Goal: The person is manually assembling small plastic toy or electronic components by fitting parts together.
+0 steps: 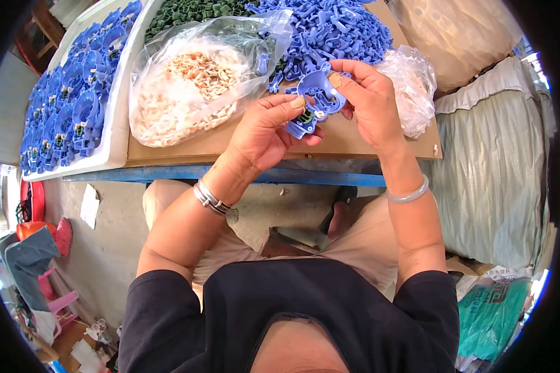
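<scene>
Left hand (pixel 264 129) and right hand (pixel 374 102), thumbs and fingers pinched closed, grip opposite ends of blue ring-shaped plastic part (pixel 312 87), likely for steadiness; clear plastic bag (pixel 150 115) nearby, likely for reach.

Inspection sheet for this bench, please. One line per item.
Surface: brown tabletop, blue pieces heaped on it, dark green pieces alongside, white tray of blue assemblies at left.
Job's things: blue part with dark green insert, held up.
Clutter: clear bag of pale pieces; crumpled clear bag at right.
Grips: left grip and right grip both on the blue part.
Cables: nothing clearly seen.
Surroundings: pale covered bulk; green bag; paper sheet on the floor.
</scene>
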Motion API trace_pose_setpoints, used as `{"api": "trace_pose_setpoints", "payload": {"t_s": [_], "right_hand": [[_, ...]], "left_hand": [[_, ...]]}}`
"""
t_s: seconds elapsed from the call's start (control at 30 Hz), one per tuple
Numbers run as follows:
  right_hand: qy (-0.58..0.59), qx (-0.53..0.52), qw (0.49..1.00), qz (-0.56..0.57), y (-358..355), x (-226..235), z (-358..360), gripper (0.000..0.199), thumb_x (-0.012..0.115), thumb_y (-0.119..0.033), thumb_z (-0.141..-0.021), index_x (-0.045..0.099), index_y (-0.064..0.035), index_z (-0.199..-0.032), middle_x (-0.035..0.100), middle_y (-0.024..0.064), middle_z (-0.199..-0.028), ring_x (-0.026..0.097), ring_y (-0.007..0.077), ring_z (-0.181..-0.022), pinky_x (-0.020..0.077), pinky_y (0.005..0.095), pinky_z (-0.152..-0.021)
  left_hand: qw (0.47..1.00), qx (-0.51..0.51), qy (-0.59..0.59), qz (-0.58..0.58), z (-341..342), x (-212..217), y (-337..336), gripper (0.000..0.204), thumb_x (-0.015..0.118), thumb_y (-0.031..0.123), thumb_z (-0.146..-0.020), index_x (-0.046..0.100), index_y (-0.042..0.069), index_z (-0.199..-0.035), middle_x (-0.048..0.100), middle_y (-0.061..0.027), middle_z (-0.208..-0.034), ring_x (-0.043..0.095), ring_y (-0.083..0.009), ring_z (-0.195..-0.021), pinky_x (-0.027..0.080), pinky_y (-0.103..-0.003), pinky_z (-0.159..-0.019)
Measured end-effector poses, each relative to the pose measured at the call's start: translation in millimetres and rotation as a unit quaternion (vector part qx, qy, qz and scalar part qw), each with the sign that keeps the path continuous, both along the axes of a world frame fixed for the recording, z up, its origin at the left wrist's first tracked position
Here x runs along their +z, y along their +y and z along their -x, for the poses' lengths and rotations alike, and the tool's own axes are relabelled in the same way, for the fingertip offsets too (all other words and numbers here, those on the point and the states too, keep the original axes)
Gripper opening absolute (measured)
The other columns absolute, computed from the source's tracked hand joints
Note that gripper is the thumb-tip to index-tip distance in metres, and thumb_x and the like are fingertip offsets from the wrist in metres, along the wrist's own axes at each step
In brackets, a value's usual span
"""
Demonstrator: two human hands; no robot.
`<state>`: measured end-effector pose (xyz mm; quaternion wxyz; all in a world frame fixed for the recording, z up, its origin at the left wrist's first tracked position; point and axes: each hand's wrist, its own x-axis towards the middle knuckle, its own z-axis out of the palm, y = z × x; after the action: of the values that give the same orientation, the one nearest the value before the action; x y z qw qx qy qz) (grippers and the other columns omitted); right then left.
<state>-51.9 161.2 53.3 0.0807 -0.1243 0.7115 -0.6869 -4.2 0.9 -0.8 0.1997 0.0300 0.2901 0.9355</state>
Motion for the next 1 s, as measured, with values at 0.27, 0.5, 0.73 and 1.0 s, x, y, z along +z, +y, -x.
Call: {"api": "trace_pose_setpoints", "payload": {"t_s": [0.27,0.5,0.73,1.0], "right_hand": [[0.020,0.014,1.000,-0.002,-0.7,0.3,-1.4,0.022,0.056,-0.011,-0.081,0.056,-0.0002,-0.100,0.057,-0.0016,-0.074,0.045,0.0004,-0.055,0.0328,0.0141,-0.045],[0.145,0.007,0.988,-0.052,6.4,1.0,4.2,0.025,0.058,-0.008,-0.079,0.054,0.0023,-0.102,0.055,-0.0014,-0.073,0.047,0.0024,-0.061,0.0385,0.0155,-0.052],[0.289,0.044,0.956,-0.015,12.0,7.1,5.3,0.018,0.056,-0.002,-0.077,0.059,-0.0002,-0.094,0.050,0.0098,-0.105,0.048,0.0146,-0.093,0.0393,0.0245,-0.080],[0.548,-0.048,0.811,-0.197,5.6,21.3,-9.7,0.020,0.063,0.003,-0.059,0.060,-0.0041,-0.076,0.051,0.0086,-0.086,0.050,0.0211,-0.081,0.0403,0.0301,-0.073]], "left_hand": [[0.999,-0.012,0.001,-0.047,0.2,-2.2,-0.3,0.029,0.050,0.021,-0.085,0.051,-0.003,-0.102,0.057,-0.0190,-0.092,0.060,-0.0310,-0.074,0.054,-0.037,-0.064],[0.981,-0.120,0.014,-0.154,3.4,-6.5,0.8,0.040,0.050,0.023,-0.085,0.043,-0.004,-0.114,0.052,-0.0242,-0.103,0.058,-0.0346,-0.085,0.051,-0.040,-0.074],[0.990,-0.037,0.039,-0.133,4.5,-6.2,3.3,0.040,0.053,0.023,-0.083,0.044,-0.002,-0.113,0.055,-0.0194,-0.096,0.059,-0.0292,-0.080,0.052,-0.033,-0.067],[0.992,0.014,0.042,-0.114,1.5,0.8,3.4,0.034,0.053,0.016,-0.083,0.045,0.002,-0.112,0.055,-0.0108,-0.100,0.058,-0.0270,-0.084,0.051,-0.038,-0.074]]}}
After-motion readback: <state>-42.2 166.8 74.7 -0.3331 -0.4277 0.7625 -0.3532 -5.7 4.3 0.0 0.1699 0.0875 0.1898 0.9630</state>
